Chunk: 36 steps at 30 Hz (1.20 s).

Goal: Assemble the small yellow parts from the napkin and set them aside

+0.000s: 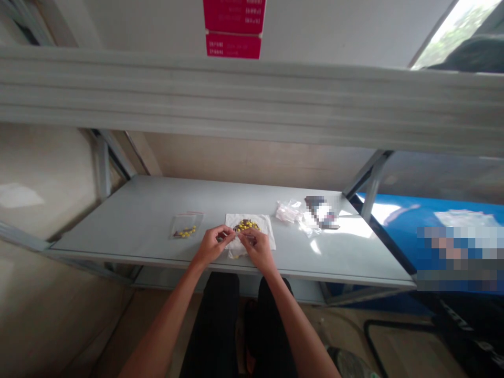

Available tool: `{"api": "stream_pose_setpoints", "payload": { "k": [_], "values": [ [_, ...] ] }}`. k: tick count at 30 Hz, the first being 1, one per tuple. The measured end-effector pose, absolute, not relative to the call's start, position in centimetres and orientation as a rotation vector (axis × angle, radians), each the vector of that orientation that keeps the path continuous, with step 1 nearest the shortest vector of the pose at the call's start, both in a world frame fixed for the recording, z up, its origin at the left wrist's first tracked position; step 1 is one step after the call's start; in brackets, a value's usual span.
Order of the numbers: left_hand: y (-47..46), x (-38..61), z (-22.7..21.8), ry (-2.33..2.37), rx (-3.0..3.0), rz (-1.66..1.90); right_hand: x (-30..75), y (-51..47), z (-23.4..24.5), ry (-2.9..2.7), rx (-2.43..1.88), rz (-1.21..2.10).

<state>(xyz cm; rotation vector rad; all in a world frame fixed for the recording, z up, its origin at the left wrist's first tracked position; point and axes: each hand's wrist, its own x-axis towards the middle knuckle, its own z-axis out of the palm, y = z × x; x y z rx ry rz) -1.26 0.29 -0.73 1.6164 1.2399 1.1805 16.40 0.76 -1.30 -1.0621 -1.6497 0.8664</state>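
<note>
Left hand [210, 245] and right hand [256, 249] pinched together, anything held too small to tell; yellow beads [246, 226] just beyond them on white paper [266, 231], small plastic bag [186, 226] left of paper.

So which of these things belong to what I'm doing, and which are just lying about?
In use:
left hand
right hand
white tissue
yellow beads
small clear bag

Probably just lying about:
crumpled plastic
blurred packet
blue sheet

- Upper red label [234, 16] and lower red label [233, 46], top centre: rows of small white print, too blurred to read.
- Packet [321, 211], right of centre: pixelated, unreadable.
- Blue sheet [394, 220], far right: pixelated patch, unreadable.
</note>
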Motion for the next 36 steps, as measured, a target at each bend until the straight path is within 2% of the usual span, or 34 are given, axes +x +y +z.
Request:
{"api": "stream_pose_setpoints", "payload": {
  "k": [8,15,21,28,36],
  "values": [
    [0.2,-1.1,-0.6,1.229,1.605,1.163,16.3,0.6,-0.8,-1.684,-1.018,0.790],
    [0.2,-1.4,-0.8,1.311,1.525,1.259,16.5,1.1,-1.6,-1.631,-1.041,0.887],
    [0.1,-1.3,-0.6,1.186,1.537,1.175,16.6,1.0,-1.7,-1.663,-1.075,0.882],
    [0.3,-1.3,-1.1,1.298,1.534,1.264,16.5,1.2,-1.8,-1.622,-1.067,0.952],
    [0.3,-1.3,-1.0,1.242,1.576,1.207,16.6,0.6,-1.0,-1.689,-1.009,0.931]
  ]
}}
